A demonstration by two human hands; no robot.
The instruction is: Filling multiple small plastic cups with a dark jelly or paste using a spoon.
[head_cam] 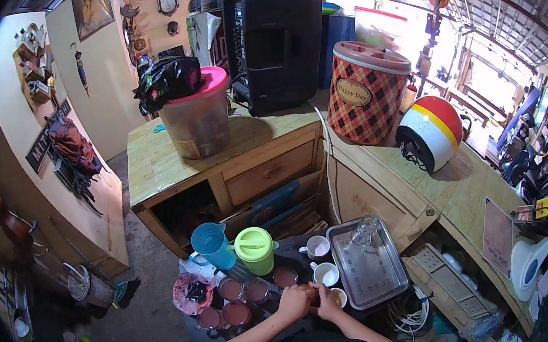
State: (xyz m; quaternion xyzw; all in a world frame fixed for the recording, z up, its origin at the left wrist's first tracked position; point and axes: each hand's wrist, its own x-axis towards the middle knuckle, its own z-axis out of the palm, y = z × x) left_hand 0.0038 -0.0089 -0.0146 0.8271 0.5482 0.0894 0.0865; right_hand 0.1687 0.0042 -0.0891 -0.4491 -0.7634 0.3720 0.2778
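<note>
Both my hands meet over a low dark table at the bottom centre. My left hand (pixel 295 302) and my right hand (pixel 327 302) close around a small brown object (pixel 311 293), mostly hidden by the fingers. Just right of them is a white cup (pixel 339 297) with something yellowish inside. Behind it stand a white cup (pixel 326 274) and a white mug (pixel 317 247), both with pale contents. To the left, several glass mugs of brown drink (pixel 236 313) are grouped. A lidded green pitcher (pixel 254 252) and an uncovered blue pitcher (pixel 212 246) stand behind them.
A metal tray (pixel 372 281) holding a clear glass (pixel 364 231) lies right of the cups. A pink bag (pixel 191 293) sits at the left. Beyond, the wooden counter (pixel 151 159) bears a lidded bucket (pixel 200 123), a loudspeaker (pixel 277 44), a plaid cooler (pixel 366 92) and a helmet (pixel 429 134).
</note>
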